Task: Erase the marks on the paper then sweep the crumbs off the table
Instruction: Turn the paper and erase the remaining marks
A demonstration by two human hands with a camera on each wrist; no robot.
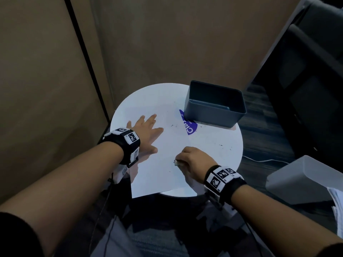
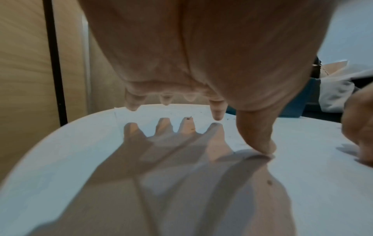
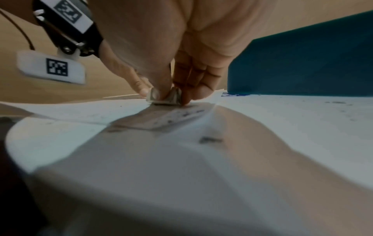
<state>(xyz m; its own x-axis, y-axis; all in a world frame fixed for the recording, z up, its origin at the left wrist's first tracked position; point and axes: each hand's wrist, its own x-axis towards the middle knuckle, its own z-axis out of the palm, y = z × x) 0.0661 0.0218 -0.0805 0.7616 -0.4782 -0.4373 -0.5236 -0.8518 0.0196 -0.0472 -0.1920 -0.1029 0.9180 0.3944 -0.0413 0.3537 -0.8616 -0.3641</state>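
Observation:
A white sheet of paper lies on a round white table, its near corner hanging over the front edge. My left hand lies flat with fingers spread on the paper's left part; the thumb presses down. My right hand pinches a small whitish eraser and holds it against the paper near the front. Dark crumbs lie scattered on the table's right side, with more crumbs on the paper close to the eraser.
A dark blue-grey open bin stands at the back right of the table, on a purple printed label. A tan wall is behind. A grey box stands off the table at the right.

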